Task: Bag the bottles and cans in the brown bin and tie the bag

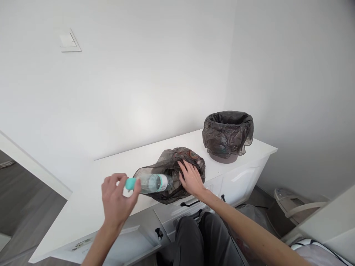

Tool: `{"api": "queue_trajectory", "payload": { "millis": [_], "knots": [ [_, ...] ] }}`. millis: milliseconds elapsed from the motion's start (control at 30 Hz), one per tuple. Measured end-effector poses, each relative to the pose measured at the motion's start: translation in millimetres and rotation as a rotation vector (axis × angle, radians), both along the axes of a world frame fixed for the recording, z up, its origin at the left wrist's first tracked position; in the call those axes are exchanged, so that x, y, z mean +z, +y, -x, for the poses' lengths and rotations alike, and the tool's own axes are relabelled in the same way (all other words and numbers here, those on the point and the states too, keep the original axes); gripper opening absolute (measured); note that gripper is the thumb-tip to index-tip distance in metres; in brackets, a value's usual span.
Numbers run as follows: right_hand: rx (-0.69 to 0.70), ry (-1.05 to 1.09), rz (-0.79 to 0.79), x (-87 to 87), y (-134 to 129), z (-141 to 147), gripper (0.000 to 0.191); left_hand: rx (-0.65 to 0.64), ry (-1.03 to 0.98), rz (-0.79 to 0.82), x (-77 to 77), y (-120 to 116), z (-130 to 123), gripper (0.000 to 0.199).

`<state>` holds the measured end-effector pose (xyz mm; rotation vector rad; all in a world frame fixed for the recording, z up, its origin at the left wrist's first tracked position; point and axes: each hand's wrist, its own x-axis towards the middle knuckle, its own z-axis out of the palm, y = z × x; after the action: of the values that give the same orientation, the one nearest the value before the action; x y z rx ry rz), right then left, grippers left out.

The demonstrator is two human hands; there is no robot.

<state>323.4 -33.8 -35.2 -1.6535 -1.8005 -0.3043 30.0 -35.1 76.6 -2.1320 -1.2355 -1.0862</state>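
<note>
Bottle held by its cap at black bag, second hand on plastic

Clear plastic bottle (152,184), teal cap (130,183), white label with teal edging near its base. Lies roughly sideways in view, cap end left, base end over the bag, pointing toward the right hand. Can't tell whether base is inside the bag's mouth or just above it.

Left hand (118,197): thumb and fingers clamped on the cap end. Right hand (192,180): fingers extended, slightly apart, laid over the right part of the bag.

Thin, see-through black plastic bag (169,159): crumpled, slumped on white cabinet top (85,203), front edge hanging over the drawer side. Reddish items show through near the right fingertips.

Right of the bag, apart from it: round waste bin (224,159), upright, black liner (227,139) folded over its rim.

Cabinet front: black handles (190,204). Wall switch (68,41) upper left. Person's dark trousers (203,240) below. Pale appliance with a handle (291,201) on the floor, right.
</note>
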Motion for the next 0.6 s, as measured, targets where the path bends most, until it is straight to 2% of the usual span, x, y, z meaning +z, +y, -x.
{"api": "queue_trajectory", "payload": {
  "millis": [67, 167, 267, 333, 367, 433, 500, 600],
  "knots": [
    [0.036, 0.015, -0.003, -1.6, 2.5, -1.5, 0.056, 0.025, -0.094, -0.021, 21.3, 10.6, 18.2, 0.022],
    [0.069, 0.032, 0.003, -2.7, 4.2, -2.4, 0.058, 0.088, -0.247, -0.107, 66.9, 33.8, 38.8, 0.031],
    [0.071, 0.024, 0.023, -3.8, 4.2, -1.2, 0.06, 0.174, -0.296, -0.187, 111.4, 68.2, 51.7, 0.044],
    [0.064, 0.017, 0.038, -4.6, 4.3, -0.2, 0.062, 0.256, -0.271, -0.135, 128.2, 96.2, 61.2, 0.048],
    [0.058, 0.017, 0.044, -4.8, 4.5, 0.3, 0.062, 0.308, -0.252, -0.091, 131.4, 110.4, 67.4, 0.05],
    [0.047, 0.024, 0.05, -4.6, 5.0, 0.9, 0.063, 0.419, -0.213, 0.003, 128.5, 135.9, 82.6, 0.052],
    [0.04, 0.031, 0.057, -3.2, 5.6, 1.3, 0.064, 0.495, -0.183, 0.073, 117.9, 154.3, 99.1, 0.054],
    [0.044, 0.032, 0.078, 0.6, 5.7, 2.0, 0.064, 0.584, -0.165, 0.189, 101.5, 165.9, 117.4, 0.054]
  ]
}}
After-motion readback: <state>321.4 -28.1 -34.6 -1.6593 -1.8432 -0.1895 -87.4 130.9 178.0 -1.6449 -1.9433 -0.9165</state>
